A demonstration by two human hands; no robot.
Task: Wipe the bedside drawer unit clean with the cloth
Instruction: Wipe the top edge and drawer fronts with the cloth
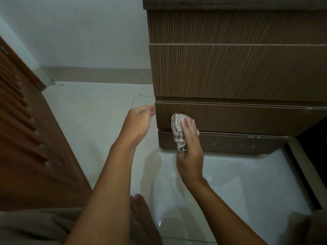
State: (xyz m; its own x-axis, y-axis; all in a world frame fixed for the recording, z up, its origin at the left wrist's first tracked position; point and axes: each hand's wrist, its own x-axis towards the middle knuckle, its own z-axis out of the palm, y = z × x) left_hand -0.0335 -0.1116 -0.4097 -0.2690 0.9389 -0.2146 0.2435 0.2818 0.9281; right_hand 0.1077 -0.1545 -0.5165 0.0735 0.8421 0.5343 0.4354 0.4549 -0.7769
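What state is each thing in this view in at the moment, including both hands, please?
left hand: open, fingertips at the bottom drawer's left edge.
right hand: grips the cloth, pressing it to the unit's front.
cloth: bunched, against the bottom drawer front and plinth.
drawer unit: upright, drawers look closed.
floor: glossy, a few pale specks.

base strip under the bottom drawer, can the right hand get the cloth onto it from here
Probably yes: the right hand holds the cloth on the bottom drawer just above the base strip, the cloth's tail hangs over it, and nothing stands between.
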